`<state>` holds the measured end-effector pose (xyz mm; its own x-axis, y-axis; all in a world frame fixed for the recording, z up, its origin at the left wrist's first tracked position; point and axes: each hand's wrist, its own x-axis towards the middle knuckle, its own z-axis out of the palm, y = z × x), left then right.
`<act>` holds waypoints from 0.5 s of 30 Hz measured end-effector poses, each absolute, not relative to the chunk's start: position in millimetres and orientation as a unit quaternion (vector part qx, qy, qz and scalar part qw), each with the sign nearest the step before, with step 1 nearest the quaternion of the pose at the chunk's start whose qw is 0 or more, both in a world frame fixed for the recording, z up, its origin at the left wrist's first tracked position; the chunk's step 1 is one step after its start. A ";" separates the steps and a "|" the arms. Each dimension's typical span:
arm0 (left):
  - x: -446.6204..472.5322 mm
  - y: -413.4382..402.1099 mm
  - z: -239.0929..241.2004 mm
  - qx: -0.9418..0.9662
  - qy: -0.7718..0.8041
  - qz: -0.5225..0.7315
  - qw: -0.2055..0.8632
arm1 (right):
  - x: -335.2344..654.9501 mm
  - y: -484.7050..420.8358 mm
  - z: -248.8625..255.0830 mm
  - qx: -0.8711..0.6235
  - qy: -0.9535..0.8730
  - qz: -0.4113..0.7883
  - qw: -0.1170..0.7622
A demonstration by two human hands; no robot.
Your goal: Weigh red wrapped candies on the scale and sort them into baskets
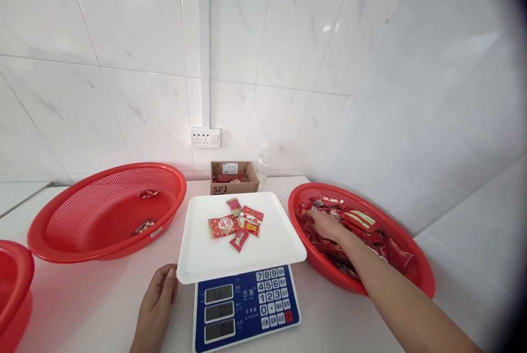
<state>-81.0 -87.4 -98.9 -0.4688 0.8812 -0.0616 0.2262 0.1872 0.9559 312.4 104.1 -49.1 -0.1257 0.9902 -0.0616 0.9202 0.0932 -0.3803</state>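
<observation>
My left hand (158, 291) rests beside the front left corner of a white tray (197, 243), its fingers loosely curled with nothing visible in them. The tray sits on a blue digital scale (247, 314). Several small red wrapped snack packets (222, 227) lie near the tray's middle, one of them larger than the others. My right hand (325, 225) reaches into the red basket (307, 191) on the right, among many red snack packets (358, 218). The right fingertips are hidden among the packets.
At the left stands a red perforated basket (99, 188) holding a few packets. Part of another red basket (14, 270) shows at the left edge. Behind the tray, a cardboard box (234, 188) with red packets stands against the tiled wall, below a socket (205, 138).
</observation>
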 end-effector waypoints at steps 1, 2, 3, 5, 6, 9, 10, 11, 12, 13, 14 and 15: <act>-81.5 -87.3 -99.3 0.402 0.698 0.494 0.326 | 315.9 106.3 -47.3 -0.658 -0.724 0.167 0.123; -82.0 -87.1 -99.6 0.406 0.700 0.490 0.324 | 319.2 108.5 -45.5 -0.665 -0.714 0.166 0.142; -82.3 -86.9 -99.7 0.409 0.701 0.488 0.322 | 322.2 110.4 -43.9 -0.671 -0.704 0.167 0.161; -82.6 -86.2 -99.1 0.413 0.702 0.484 0.321 | 327.1 113.3 -41.4 -0.682 -0.680 0.177 0.201; -82.6 -85.9 -98.6 0.413 0.703 0.483 0.321 | 328.9 114.2 -40.4 -0.686 -0.668 0.184 0.221; -81.8 -85.8 -96.9 0.413 0.705 0.482 0.317 | 332.0 114.6 -38.4 -0.691 -0.638 0.209 0.269; -81.6 -86.0 -96.7 0.416 0.704 0.482 0.315 | 332.5 114.3 -38.0 -0.690 -0.631 0.216 0.279; -81.5 -86.2 -96.9 0.419 0.703 0.481 0.314 | 332.7 113.8 -37.7 -0.689 -0.628 0.222 0.285; -81.6 -86.5 -97.3 0.422 0.702 0.480 0.314 | 332.8 113.3 -37.6 -0.689 -0.627 0.227 0.285; -81.9 -86.8 -98.0 0.422 0.701 0.480 0.317 | 332.5 112.6 -37.7 -0.688 -0.628 0.231 0.280; -82.4 -87.0 -98.9 0.420 0.701 0.479 0.320 | 331.9 111.9 -38.1 -0.687 -0.633 0.235 0.268; -83.1 -87.1 -99.9 0.417 0.702 0.477 0.324 | 330.7 111.0 -38.9 -0.683 -0.643 0.242 0.249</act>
